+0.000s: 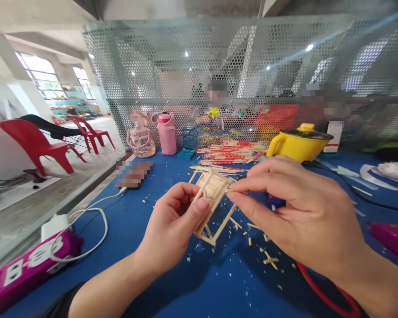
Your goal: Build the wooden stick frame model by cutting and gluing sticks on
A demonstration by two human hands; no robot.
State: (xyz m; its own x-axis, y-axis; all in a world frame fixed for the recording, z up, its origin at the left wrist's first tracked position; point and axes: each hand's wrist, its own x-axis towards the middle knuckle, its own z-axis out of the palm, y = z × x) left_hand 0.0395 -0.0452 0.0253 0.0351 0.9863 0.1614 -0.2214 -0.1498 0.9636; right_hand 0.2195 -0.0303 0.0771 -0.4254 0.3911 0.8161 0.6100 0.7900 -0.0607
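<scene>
My left hand grips a small frame built of thin wooden sticks, its thumb pressed on a side rail. The frame is tilted above the table and has a slatted panel and legs sticking out. At its upper right edge, my right hand pinches thumb and forefinger together on a tiny pale piece that looks like a bit of stick. The fingertips touch or nearly touch the frame; the exact contact is hard to see. Below lie short stick offcuts and a small cross of sticks on the blue table.
Behind the frame lies a pile of sticks with red wrappers. A pink bottle, a clear jug, a teal stand and a yellow pot line the perforated screen. A purple power strip with a white cable sits left.
</scene>
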